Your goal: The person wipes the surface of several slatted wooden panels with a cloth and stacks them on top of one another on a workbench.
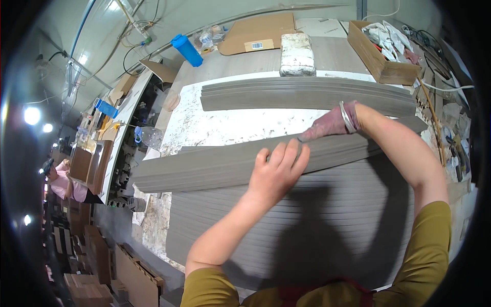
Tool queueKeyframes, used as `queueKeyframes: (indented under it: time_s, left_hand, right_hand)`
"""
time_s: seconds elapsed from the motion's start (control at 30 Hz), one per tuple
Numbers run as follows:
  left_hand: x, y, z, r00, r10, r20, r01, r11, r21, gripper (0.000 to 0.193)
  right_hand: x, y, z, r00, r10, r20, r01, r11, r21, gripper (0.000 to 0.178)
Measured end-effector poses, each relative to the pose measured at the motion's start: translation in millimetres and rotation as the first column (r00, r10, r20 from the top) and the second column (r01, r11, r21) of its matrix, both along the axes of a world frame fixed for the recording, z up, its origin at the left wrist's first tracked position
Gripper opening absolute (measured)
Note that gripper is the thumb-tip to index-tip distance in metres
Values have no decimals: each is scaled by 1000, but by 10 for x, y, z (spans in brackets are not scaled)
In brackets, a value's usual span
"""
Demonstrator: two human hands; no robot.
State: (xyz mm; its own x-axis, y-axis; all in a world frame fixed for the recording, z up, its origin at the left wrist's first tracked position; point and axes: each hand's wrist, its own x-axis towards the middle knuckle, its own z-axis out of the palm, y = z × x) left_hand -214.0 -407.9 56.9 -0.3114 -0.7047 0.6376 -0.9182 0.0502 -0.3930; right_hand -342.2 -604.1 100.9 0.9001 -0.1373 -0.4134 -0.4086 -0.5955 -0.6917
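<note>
We note a long worktable with a white, speckled top (225, 125). Directly on it, nearest the person, lies a broad spread of thin grey strips laid side by side (307, 225). Beyond that spread, a separate bundle of long grey strips (307, 93) lies across the bench. Farther still from the spread lie a white wrapped block (296, 55), a flat brown cardboard sheet (258, 31) and an open brown cardboard box (381, 53).

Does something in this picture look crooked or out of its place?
Yes. The top bundle of grey strips under both hands, left hand and right hand, lies askew across the stack, its left end jutting past the stack's edge.
</note>
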Motion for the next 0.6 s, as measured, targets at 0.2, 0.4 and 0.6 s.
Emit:
queueKeyframes:
  time_s: [0.2,0.4,0.6]
  left_hand:
    - [-12,352,-342,987,80,-142,-55,983,174,43]
    - [234,579,266,904,201,-378,-31,912,409,80]
    - [249,746,168,906,177,-384,121,762,636,77]
  right_hand:
    - [56,310,-71,989,15,-147,-39,987,-158,78]
    - [-392,842,-188,984,95,150,32,734,-678,82]
    - [-728,1145,-383,981,59,183,82,730,-678,74]
